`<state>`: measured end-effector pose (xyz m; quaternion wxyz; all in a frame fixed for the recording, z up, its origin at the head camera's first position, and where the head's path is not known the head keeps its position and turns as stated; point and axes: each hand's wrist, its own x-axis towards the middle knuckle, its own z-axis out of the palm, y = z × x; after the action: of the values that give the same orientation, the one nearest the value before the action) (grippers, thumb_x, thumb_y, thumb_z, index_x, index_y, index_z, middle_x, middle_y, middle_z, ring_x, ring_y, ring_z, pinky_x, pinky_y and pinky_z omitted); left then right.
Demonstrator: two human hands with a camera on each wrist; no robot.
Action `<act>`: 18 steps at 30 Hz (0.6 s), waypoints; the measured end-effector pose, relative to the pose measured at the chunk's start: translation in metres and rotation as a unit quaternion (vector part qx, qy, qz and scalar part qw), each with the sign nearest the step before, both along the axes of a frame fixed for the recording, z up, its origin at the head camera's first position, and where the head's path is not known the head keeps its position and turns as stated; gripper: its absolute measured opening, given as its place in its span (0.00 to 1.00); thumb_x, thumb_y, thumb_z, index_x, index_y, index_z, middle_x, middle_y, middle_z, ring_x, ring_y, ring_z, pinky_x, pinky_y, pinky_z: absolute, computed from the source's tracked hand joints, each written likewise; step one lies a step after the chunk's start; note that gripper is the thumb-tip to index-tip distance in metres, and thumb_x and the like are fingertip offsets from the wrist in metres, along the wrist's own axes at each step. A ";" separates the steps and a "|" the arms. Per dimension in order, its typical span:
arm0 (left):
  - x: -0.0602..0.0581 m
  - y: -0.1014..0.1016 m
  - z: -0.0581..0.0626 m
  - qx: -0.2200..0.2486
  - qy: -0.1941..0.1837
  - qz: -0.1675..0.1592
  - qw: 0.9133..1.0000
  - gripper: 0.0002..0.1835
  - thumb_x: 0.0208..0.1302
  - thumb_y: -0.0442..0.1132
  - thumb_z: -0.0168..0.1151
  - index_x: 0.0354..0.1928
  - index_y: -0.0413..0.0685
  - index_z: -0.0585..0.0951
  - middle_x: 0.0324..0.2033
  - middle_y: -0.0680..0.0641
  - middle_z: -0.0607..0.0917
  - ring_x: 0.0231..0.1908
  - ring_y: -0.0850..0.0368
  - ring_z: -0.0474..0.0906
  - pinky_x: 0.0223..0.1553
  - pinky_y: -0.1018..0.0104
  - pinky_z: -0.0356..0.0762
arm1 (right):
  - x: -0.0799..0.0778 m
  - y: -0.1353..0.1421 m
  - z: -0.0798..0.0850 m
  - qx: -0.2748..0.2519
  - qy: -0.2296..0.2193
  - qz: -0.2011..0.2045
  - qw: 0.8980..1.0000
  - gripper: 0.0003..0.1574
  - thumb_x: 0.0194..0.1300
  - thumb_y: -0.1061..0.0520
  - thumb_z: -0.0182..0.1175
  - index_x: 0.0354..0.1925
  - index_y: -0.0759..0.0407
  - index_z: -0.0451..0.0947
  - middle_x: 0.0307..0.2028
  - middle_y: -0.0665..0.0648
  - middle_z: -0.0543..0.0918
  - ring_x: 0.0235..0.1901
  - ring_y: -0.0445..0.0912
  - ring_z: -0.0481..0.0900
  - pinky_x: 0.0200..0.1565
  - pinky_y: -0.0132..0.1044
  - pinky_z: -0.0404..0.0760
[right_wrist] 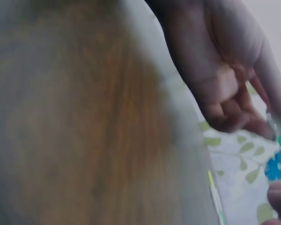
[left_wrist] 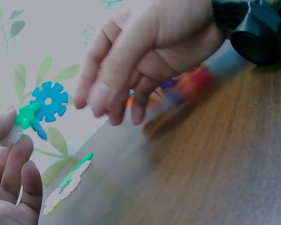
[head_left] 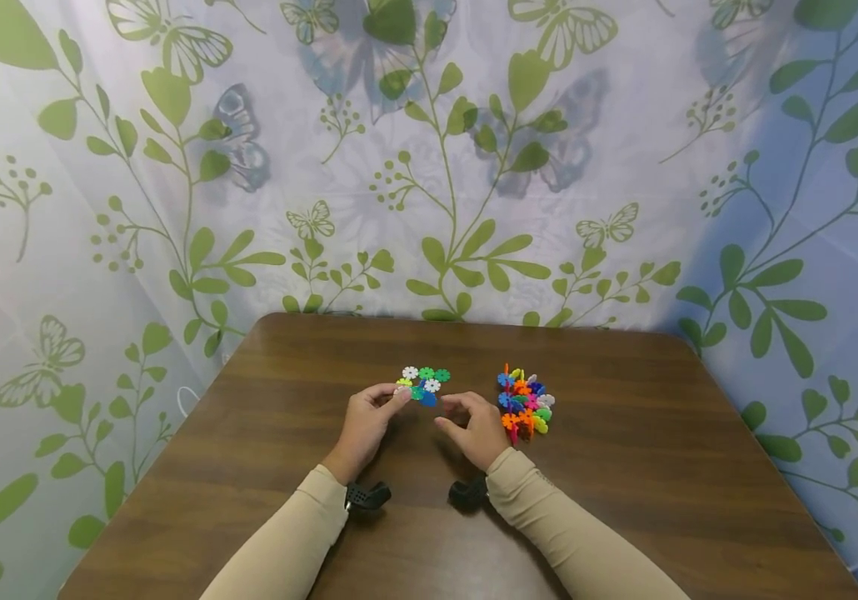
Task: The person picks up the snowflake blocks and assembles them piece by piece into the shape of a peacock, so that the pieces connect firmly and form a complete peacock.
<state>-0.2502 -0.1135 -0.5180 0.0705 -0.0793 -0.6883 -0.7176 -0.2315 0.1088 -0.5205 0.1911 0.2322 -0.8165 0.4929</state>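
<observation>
My left hand (head_left: 363, 427) pinches a small chain of notched plastic snowflake discs between thumb and fingertips. In the left wrist view the chain shows a white disc (left_wrist: 11, 136) at the fingers, a green disc (left_wrist: 28, 116), and blue discs (left_wrist: 50, 102) at the free end. Just right of it, my right hand (head_left: 478, 430) hovers with loosely bent fingers, apart from the blue end and holding nothing visible. Behind the chain several loose discs lie flat on the table, among them a white disc (head_left: 410, 372) and a green disc (head_left: 442, 375).
A pile of multicoloured snowflake discs (head_left: 525, 403) lies on the wooden table (head_left: 601, 500), right of my right hand. Each wrist wears a black camera band (head_left: 369, 497). A curtain (head_left: 444, 167) printed with leaves and butterflies hangs behind the table.
</observation>
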 end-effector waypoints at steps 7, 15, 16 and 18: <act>-0.001 -0.002 0.001 0.042 -0.005 0.032 0.999 0.15 0.71 0.39 0.72 0.47 0.31 0.87 0.41 0.37 0.88 0.40 0.25 0.79 0.43 0.51 0.85 | -0.015 0.002 -0.003 0.071 -0.080 -0.002 0.994 0.21 0.68 0.64 0.72 0.57 0.68 0.84 0.51 0.63 0.84 0.50 0.58 0.83 0.56 0.57 0.80; -0.001 -0.005 0.000 0.031 0.008 0.055 0.998 0.19 0.76 0.37 0.66 0.59 0.27 0.82 0.53 0.35 0.85 0.45 0.33 0.82 0.48 0.50 0.85 | -0.041 -0.016 -0.005 0.208 -0.100 -0.014 0.973 0.24 0.76 0.59 0.65 0.67 0.54 0.81 0.71 0.63 0.72 0.61 0.71 0.67 0.55 0.67 0.66; -0.001 -0.005 0.000 0.030 0.012 0.058 0.998 0.19 0.76 0.36 0.66 0.60 0.26 0.82 0.53 0.35 0.85 0.45 0.36 0.82 0.47 0.52 0.85 | -0.044 -0.019 -0.005 0.227 -0.100 -0.017 0.969 0.25 0.77 0.57 0.65 0.69 0.52 0.80 0.73 0.62 0.70 0.60 0.71 0.66 0.53 0.66 0.66; -0.001 -0.006 0.001 0.032 0.016 0.061 0.998 0.19 0.76 0.34 0.65 0.61 0.25 0.81 0.52 0.36 0.85 0.45 0.40 0.82 0.46 0.55 0.86 | -0.049 -0.024 -0.004 0.262 -0.098 -0.024 0.960 0.26 0.78 0.52 0.63 0.71 0.47 0.78 0.76 0.60 0.66 0.60 0.69 0.65 0.52 0.64 0.65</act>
<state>-0.2514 -0.1191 -0.5169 0.1274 -0.0465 -0.6676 -0.7320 -0.2803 0.0851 -0.5246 0.0545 0.2053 -0.9369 0.2776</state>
